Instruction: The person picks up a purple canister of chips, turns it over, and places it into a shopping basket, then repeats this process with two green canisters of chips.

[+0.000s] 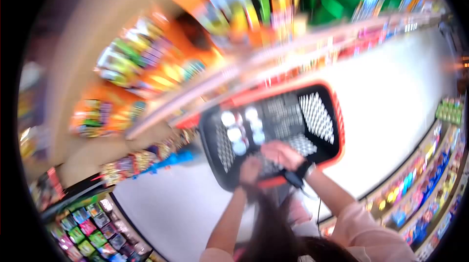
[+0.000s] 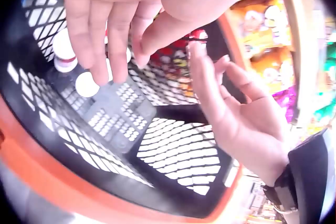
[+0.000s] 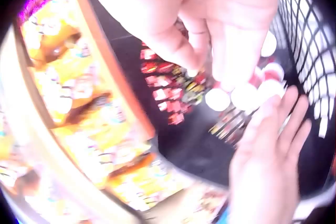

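Observation:
A black mesh shopping basket with an orange-red rim lies beneath both hands. Several white-capped containers, some with red bands, stand grouped inside toward one end. My left hand hangs over the basket, its fingers loosely extended downward. In the right wrist view, the left fingertips overlap one of the white caps. My right hand, with a black band at the wrist, is beside the left one over the basket. Its fingers are relaxed and bent, with nothing visible between them.
Shelves with orange snack bags run along the basket's far side. A pale floor extends to the right. More shelves of colourful packets stand at the lower right, and a rack of small packs at the lower left.

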A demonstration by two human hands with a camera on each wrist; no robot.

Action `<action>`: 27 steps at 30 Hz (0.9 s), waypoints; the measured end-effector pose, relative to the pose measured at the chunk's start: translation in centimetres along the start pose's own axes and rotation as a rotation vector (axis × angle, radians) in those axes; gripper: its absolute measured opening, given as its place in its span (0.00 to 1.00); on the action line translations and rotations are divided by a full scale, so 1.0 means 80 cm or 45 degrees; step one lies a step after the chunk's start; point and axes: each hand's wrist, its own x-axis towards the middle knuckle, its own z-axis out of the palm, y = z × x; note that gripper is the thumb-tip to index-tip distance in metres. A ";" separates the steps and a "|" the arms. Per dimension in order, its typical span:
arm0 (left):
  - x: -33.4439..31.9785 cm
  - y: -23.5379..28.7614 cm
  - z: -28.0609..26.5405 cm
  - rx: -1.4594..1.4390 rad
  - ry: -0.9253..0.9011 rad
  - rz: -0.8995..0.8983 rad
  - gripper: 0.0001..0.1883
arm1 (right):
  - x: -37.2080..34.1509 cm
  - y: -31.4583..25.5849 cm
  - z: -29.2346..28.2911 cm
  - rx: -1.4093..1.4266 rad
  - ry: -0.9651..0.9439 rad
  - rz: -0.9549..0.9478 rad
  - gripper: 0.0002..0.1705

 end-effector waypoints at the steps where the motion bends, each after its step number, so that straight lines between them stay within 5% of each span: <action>1: -0.035 0.042 -0.013 0.102 0.061 0.188 0.10 | -0.045 -0.028 0.058 -0.016 -0.118 -0.063 0.11; 3: -0.115 0.161 -0.048 -0.268 -0.001 0.217 0.10 | -0.130 -0.074 0.162 -0.186 -0.046 -0.139 0.09; 5: -0.171 0.228 -0.076 -0.133 0.088 0.583 0.11 | -0.199 -0.100 0.234 -0.205 -0.064 -0.201 0.09; 8: -0.269 0.346 -0.108 -0.204 0.240 0.543 0.15 | -0.285 -0.123 0.314 -0.240 -0.154 -0.376 0.09; 12: -0.321 0.384 -0.117 -0.482 0.350 0.487 0.18 | -0.326 -0.115 0.359 -0.326 -0.211 -0.493 0.10; 17: -0.333 0.462 -0.140 -0.398 0.180 0.876 0.16 | -0.349 -0.143 0.452 -0.558 -0.325 -0.638 0.13; 20: -0.389 0.609 -0.210 -0.172 0.331 1.300 0.10 | -0.398 -0.209 0.567 -0.921 -0.450 -1.038 0.16; 25: -0.496 0.859 -0.308 -0.383 0.426 1.939 0.14 | -0.469 -0.333 0.758 -1.444 -0.475 -2.160 0.21; 27: -0.505 0.931 -0.338 -0.567 0.219 1.862 0.18 | -0.490 -0.358 0.821 -1.437 -0.414 -2.436 0.23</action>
